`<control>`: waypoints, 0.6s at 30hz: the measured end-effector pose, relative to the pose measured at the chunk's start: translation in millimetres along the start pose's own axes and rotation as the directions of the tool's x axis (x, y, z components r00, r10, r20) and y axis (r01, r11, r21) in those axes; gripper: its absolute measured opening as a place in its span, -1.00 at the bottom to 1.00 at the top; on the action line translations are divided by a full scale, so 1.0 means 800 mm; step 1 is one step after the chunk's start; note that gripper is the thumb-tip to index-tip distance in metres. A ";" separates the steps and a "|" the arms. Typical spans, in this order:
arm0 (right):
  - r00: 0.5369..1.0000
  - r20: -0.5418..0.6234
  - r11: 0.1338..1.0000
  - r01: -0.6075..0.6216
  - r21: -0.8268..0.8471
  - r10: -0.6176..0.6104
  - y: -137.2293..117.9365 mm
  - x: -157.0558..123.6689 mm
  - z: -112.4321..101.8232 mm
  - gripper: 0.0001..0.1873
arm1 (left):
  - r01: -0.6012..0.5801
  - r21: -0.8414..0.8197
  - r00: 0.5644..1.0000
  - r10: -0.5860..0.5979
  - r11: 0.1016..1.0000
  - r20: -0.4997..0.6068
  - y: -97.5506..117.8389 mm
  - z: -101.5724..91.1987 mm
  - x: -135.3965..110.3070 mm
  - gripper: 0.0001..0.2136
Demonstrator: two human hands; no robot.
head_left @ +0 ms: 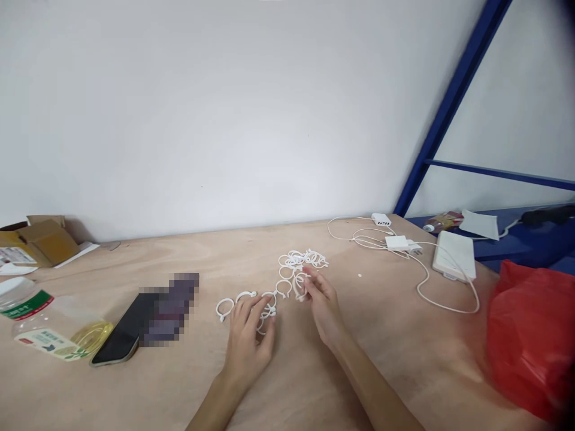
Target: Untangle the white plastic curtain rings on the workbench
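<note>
Several white plastic rings [302, 261] lie in a loose heap on the wooden table [386, 335], with a few more rings [224, 307] strung out to the left. My left hand [250, 335] rests palm down on the table, fingers apart over a couple of rings. My right hand [322, 302] is beside it, its fingertips pinching a white ring [300, 286] at the near edge of the heap.
A dark phone [121, 335] and a tipped plastic bottle [49, 323] with yellow liquid lie at the left, a cardboard box [40, 239] behind. White chargers with cables [398, 242] and a white power bank [453, 254] sit at the right, a red bag [532, 335] nearer.
</note>
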State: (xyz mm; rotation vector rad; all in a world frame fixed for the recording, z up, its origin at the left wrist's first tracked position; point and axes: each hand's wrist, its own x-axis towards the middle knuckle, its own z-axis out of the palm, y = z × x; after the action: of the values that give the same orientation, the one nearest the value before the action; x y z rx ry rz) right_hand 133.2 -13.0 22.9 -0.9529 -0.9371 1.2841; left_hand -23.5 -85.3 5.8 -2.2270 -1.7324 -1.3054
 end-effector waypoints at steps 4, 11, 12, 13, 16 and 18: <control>0.913 0.262 0.804 -0.402 0.439 0.314 -0.003 -0.016 0.013 -0.64 | -0.019 -0.100 1.000 0.017 0.995 -0.019 0.005 0.003 -0.003 -0.59; 0.787 0.442 0.618 -0.614 0.491 0.431 -0.005 -0.045 0.032 -0.70 | -0.027 -0.207 0.989 -0.004 0.978 -0.149 0.012 -0.004 -0.001 -0.60; 0.773 0.452 0.608 -0.632 0.480 0.445 -0.005 -0.048 0.033 -0.70 | -0.027 -0.214 0.987 -0.007 0.977 -0.158 0.012 -0.005 0.000 -0.63; 0.759 0.465 0.604 -0.647 0.466 0.456 -0.005 -0.051 0.035 -0.71 | -0.024 -0.225 0.986 -0.013 0.974 -0.164 0.013 -0.006 0.001 -0.65; 0.734 0.494 0.608 -0.672 0.424 0.467 -0.001 -0.057 0.040 -0.70 | 0.017 -0.266 0.987 -0.059 0.964 -0.150 0.015 -0.008 0.004 -0.63; 0.724 0.510 0.611 -0.679 0.408 0.464 0.004 -0.060 0.043 -0.69 | 0.076 -0.270 0.985 -0.114 0.960 -0.126 0.016 -0.008 0.005 -0.59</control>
State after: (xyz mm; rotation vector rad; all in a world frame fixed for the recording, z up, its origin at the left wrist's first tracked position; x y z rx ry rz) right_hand 97.1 -59.4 30.1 -0.5419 -0.4169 2.2207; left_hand -16.8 -89.9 17.8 -2.1337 -1.7242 -1.7649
